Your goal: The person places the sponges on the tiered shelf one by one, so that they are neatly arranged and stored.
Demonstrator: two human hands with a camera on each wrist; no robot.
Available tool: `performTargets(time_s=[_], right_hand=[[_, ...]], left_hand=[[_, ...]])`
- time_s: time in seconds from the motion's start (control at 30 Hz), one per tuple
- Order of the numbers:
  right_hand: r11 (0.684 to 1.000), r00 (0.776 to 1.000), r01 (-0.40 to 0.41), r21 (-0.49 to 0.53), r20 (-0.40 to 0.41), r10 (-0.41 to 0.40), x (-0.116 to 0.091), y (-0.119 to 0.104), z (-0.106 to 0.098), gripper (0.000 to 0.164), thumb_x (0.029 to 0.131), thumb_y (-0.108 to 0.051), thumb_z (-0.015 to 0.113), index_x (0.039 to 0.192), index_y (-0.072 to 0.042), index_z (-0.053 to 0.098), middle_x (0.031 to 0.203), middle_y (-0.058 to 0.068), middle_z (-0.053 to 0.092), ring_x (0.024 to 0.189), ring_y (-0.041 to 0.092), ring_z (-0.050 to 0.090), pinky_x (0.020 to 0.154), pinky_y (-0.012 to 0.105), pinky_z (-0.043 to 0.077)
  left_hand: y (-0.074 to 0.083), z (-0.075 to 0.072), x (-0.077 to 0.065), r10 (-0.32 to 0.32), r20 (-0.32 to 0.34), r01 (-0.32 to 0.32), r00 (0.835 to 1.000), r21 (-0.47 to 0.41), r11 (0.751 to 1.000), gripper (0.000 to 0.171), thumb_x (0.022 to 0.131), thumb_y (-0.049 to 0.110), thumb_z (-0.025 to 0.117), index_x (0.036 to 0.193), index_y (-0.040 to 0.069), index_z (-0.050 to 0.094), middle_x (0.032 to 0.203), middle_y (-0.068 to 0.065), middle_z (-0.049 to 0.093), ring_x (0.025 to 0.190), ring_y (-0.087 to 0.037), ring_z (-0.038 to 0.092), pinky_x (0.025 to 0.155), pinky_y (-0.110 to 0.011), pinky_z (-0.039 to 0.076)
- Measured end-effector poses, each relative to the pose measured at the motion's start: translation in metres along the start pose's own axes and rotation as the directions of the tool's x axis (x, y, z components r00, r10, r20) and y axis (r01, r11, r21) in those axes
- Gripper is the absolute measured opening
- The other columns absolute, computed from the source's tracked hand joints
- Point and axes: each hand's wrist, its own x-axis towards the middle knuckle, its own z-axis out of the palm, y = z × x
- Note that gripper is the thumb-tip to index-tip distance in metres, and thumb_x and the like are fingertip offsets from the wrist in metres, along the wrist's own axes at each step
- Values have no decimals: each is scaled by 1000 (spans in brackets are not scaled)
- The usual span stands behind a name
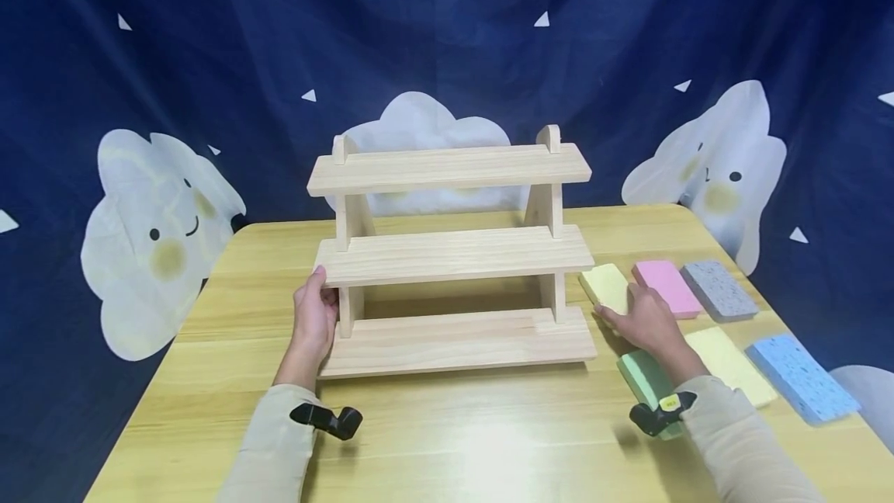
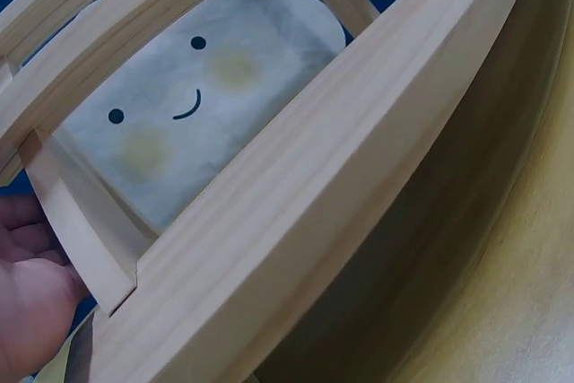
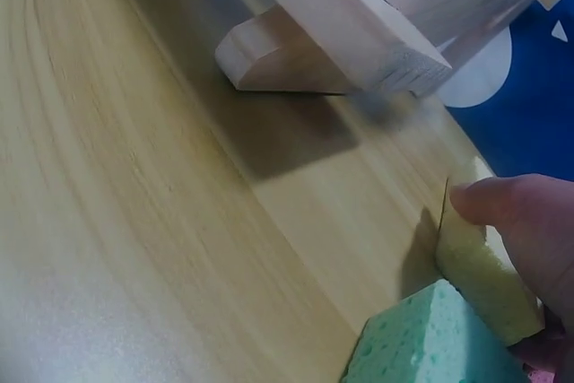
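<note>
Three-tier wooden shelf (image 1: 454, 254), on desk (image 1: 209, 394); left hand (image 1: 314, 320), fingers curled, grips its nine-o'clock end. Yellow sponge (image 1: 605, 288), shelf's three o'clock, pinched by right hand (image 1: 651, 323), part-closed.

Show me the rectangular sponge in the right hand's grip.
The pale yellow sponge between the tiered wooden shelf and pink sponge, the only one pinched by the right hand.

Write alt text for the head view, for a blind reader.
A person's left hand holds a three-tier wooden shelf on a table; the right hand pinches a small yellow sponge beside it. Five more sponges lie nearby; a blue cloud-patterned curtain hangs behind.
</note>
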Motion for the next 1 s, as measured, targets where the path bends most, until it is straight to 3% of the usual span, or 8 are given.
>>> performTargets(time_s=[0.2, 0.3, 0.43, 0.53, 0.8, 0.93, 1.0], right_hand=[[1000, 1000, -12, 7, 0, 12, 1, 2, 0, 76, 82, -37, 66, 123, 22, 40, 143, 36, 25, 116, 56, 38, 95, 60, 36], [1000, 1000, -3, 22, 12, 2, 1, 4, -1, 78, 82, -34, 66, 127, 22, 37, 144, 35, 24, 120, 56, 35, 97, 60, 34], [999, 999, 41, 31, -20, -40, 1, 6, -7, 78, 82, -31, 66, 132, 19, 34, 133, 39, 39, 113, 54, 44, 92, 61, 38], [997, 997, 64, 33, -43, -62, 1, 6, -15, 77, 82, -30, 67, 134, 16, 35, 122, 40, 48, 104, 52, 51, 86, 60, 42], [998, 999, 51, 43, -21, -50, 1, 2, -40, 66, 82, -34, 69, 124, 12, 47, 100, 28, 58, 87, 37, 53, 74, 53, 44], [998, 999, 48, 27, -4, -48, 0, 0, -56, 72, 83, -38, 67, 129, 13, 43, 115, 36, 53, 101, 49, 51, 84, 60, 41], [998, 998, 49, 36, 27, -50, -1, -1, -65, 77, 86, -38, 65, 133, 16, 36, 106, 34, 59, 96, 46, 58, 89, 62, 37]], left_hand=[[-4, -3, 2, 23, 17, -23, 1000, 25, 999, 49, 102, 32, 31, 130, -7, 41, 101, -1, 53, 96, -10, 50, 88, -22, 42], [-4, -5, 4, 33, 17, -34, 999, 28, 999, 41, 101, 31, 34, 117, -4, 49, 93, 1, 55, 89, -9, 51, 85, -21, 43], [-5, -7, 6, 43, 7, -43, 999, 4, 999, 30, 101, 27, 37, 92, 5, 55, 81, 3, 56, 80, -9, 51, 80, -21, 45], [-4, -7, 6, 44, 4, -44, 999, -7, 999, 29, 100, 25, 38, 84, 10, 56, 76, 3, 55, 76, -8, 51, 76, -21, 45], [-3, -9, 5, 52, 24, -52, 998, 13, 999, 28, 100, 27, 37, 92, 7, 55, 81, 3, 56, 79, -8, 52, 77, -20, 46], [-4, -10, 5, 58, 31, -58, 998, 11, 998, 28, 100, 26, 37, 90, 7, 55, 83, 2, 56, 81, -9, 52, 78, -21, 46], [-4, -10, 5, 60, 35, -61, 998, 11, 998, 28, 100, 26, 37, 90, 7, 55, 83, 2, 56, 81, -9, 52, 79, -21, 46]])
